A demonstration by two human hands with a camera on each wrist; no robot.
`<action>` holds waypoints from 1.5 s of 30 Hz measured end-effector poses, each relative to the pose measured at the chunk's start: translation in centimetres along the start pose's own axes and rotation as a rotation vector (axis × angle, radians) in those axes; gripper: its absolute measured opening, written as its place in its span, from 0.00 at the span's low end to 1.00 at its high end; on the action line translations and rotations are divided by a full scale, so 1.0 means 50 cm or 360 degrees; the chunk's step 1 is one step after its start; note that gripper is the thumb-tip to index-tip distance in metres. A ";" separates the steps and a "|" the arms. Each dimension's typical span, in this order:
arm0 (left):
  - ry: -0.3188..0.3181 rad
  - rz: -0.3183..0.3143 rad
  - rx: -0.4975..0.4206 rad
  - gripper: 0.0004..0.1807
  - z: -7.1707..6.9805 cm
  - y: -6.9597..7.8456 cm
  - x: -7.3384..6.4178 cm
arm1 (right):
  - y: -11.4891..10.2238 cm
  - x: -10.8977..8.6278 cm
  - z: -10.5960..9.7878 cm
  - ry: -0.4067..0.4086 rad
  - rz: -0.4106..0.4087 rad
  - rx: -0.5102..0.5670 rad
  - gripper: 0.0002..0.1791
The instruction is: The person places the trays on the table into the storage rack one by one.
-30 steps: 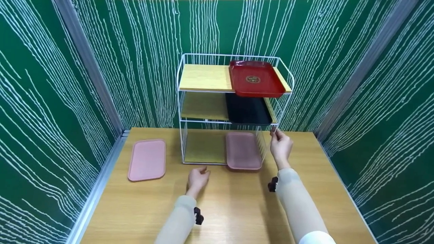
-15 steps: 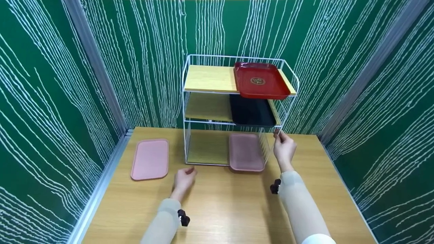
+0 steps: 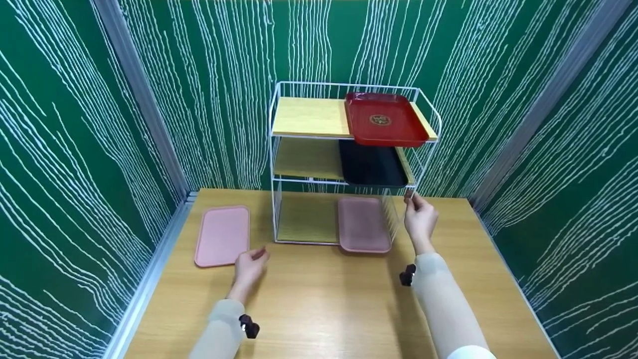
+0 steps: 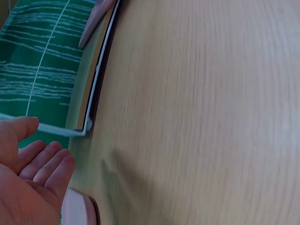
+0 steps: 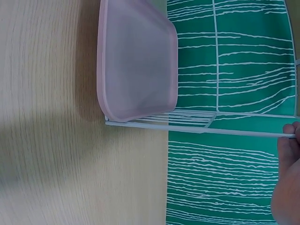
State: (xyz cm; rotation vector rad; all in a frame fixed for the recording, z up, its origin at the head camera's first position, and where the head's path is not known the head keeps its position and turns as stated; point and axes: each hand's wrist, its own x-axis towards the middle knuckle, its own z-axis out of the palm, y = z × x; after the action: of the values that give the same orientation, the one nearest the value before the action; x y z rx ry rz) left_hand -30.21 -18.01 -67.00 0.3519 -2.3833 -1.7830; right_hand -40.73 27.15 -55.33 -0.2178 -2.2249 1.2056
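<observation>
A three-tier white wire rack with wooden shelves [image 3: 309,115] stands at the back of the table. My right hand [image 3: 421,218] pinches its front right post [image 5: 225,131] just below the middle shelf. Off the rack, a pink tray [image 3: 223,234] lies flat on the table at the left. My left hand [image 3: 249,269] is beside that tray's near right corner, fingers loosely bent, holding nothing; whether it touches the tray is unclear. In the left wrist view, the left hand's palm and fingers [image 4: 60,173] show near the rack's lower front left corner.
On the right half of the rack are a red tray [image 3: 389,130] on top, a black tray [image 3: 373,164] in the middle and another pink tray [image 3: 365,224] at the bottom, their front edges jutting out. Green white-streaked walls [image 3: 224,75] enclose the wooden table [image 3: 319,304].
My left hand has moved left, from in front of the rack to the loose pink tray's corner. My right hand has stayed on the post. The head view has shifted slightly.
</observation>
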 end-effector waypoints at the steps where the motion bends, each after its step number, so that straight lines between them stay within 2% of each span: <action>1: 0.0014 -0.0006 -0.0004 0.21 -0.008 -0.003 0.000 | 0.000 0.001 -0.001 0.0005 -0.0005 0.0001 0.12; 9: 0.0111 -0.0109 -0.0144 0.24 -0.089 -0.033 0.008 | 0.007 0.001 0.001 0.0063 -0.0078 -0.0012 0.10; 13: 0.0137 -0.0160 -0.0149 0.26 -0.136 -0.040 0.009 | 0.010 -0.002 -0.001 0.0074 -0.0062 -0.0002 0.09; 21: 0.0258 -0.0125 0.0032 0.25 -0.203 -0.065 0.028 | 0.017 -0.002 -0.006 0.0080 -0.0071 -0.0006 0.10; 25: 0.0390 -0.0083 0.0119 0.25 -0.228 -0.083 0.038 | 0.020 -0.004 -0.010 0.0079 -0.0048 -0.0020 0.11; 28: 0.0517 -0.0069 0.0251 0.24 -0.245 -0.098 0.044 | 0.020 -0.007 -0.011 0.0069 -0.0024 -0.0032 0.11; 32: 0.0631 -0.0111 0.0435 0.25 -0.263 -0.115 0.048 | 0.020 -0.009 -0.009 0.0058 -0.0007 -0.0024 0.11; 35: 0.0633 -0.0136 0.0514 0.26 -0.273 -0.122 0.047 | 0.017 -0.008 -0.007 0.0063 -0.0044 -0.0025 0.10; 38: 0.0579 -0.0167 0.0582 0.28 -0.282 -0.127 0.044 | 0.013 -0.006 -0.005 0.0074 -0.0077 -0.0013 0.09; 41: 0.0515 -0.0213 0.0608 0.29 -0.287 -0.134 0.041 | 0.011 -0.005 -0.003 0.0068 -0.0081 0.0002 0.09; 45: 0.0510 -0.0245 0.0596 0.28 -0.287 -0.139 0.042 | 0.012 -0.005 0.001 0.0067 -0.0100 0.0015 0.09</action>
State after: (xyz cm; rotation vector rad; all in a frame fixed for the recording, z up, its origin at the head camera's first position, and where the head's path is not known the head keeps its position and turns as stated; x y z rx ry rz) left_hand -27.88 -33.70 -69.62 0.8168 -2.4903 -1.2028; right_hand -40.62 27.34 -55.92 -0.1672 -2.1734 1.1672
